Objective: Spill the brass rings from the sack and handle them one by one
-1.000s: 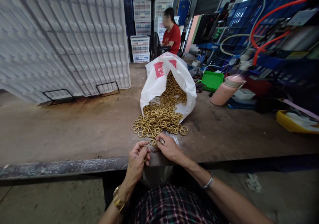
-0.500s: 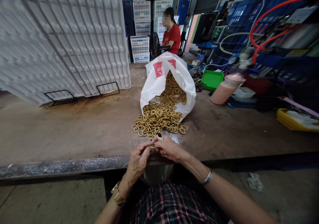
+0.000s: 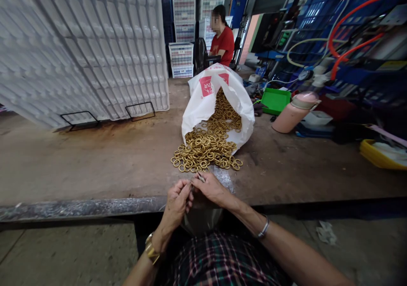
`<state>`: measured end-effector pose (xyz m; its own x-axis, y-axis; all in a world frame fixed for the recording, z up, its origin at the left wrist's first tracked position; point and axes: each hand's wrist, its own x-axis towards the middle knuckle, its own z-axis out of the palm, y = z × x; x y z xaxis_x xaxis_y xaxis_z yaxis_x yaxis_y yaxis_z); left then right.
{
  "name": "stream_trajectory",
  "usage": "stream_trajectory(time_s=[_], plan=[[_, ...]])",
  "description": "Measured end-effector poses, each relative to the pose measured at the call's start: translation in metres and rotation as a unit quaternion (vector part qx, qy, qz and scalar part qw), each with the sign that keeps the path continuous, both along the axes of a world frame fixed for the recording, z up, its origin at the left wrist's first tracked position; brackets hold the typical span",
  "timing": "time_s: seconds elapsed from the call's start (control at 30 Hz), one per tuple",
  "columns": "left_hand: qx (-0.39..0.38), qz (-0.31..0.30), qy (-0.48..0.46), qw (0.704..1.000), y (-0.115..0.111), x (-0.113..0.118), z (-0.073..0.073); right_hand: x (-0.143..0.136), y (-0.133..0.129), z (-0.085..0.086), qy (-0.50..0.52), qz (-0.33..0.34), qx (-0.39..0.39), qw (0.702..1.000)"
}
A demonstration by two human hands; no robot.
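my two hands meet at the near edge of the table (image 3: pixel 95 167), just in front of the heap of brass rings (image 3: pixel 206 148). my left hand (image 3: pixel 178 201) is curled shut, though i cannot tell what it holds. my right hand (image 3: pixel 211 188) pinches a small thin tool (image 3: pixel 201 177), its tip pointing toward the heap. the rings spill from a white plastic bag (image 3: pixel 219 95) lying open behind the heap. a pink flask (image 3: pixel 294 112) lies well to the right of the heap. working this close to the table edge, i judge a ring could slip from my fingers and drop to the floor, or my wrist could nudge loose rings off the heap
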<state>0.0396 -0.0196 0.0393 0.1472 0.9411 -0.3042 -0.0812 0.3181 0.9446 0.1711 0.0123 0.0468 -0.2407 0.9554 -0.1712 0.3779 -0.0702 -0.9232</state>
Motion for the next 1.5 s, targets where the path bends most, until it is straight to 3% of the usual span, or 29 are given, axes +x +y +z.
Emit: stream_trajectory(time_s=[0.2, 0.5, 0.67, 0.77, 0.9, 1.5], plan=[[-0.004, -0.013, -0.093, 0.996, -0.003, -0.002, -0.005, -0.002, -0.001, -0.001, 0.024, 0.016, -0.007, 1.000], [-0.002, -0.002, -0.110, 0.994, -0.008, -0.004, -0.006, -0.006, -0.002, 0.002, 0.044, 0.020, -0.005, 0.999], [0.003, 0.016, -0.096, 0.995, -0.009, -0.005, -0.007, -0.004, -0.004, -0.002, -0.104, 0.012, 0.090, 0.990], [0.005, 0.030, -0.062, 0.998, -0.008, -0.005, -0.008, -0.003, -0.010, -0.003, -0.235, 0.075, 0.161, 0.956], [0.011, 0.035, -0.022, 0.999, -0.007, -0.005, -0.006, -0.003, -0.014, -0.001, -0.331, 0.125, 0.183, 0.917], [0.027, 0.046, -0.005, 0.999, -0.009, -0.005, -0.008, -0.008, -0.016, 0.003, -0.393, 0.128, 0.168, 0.895]])
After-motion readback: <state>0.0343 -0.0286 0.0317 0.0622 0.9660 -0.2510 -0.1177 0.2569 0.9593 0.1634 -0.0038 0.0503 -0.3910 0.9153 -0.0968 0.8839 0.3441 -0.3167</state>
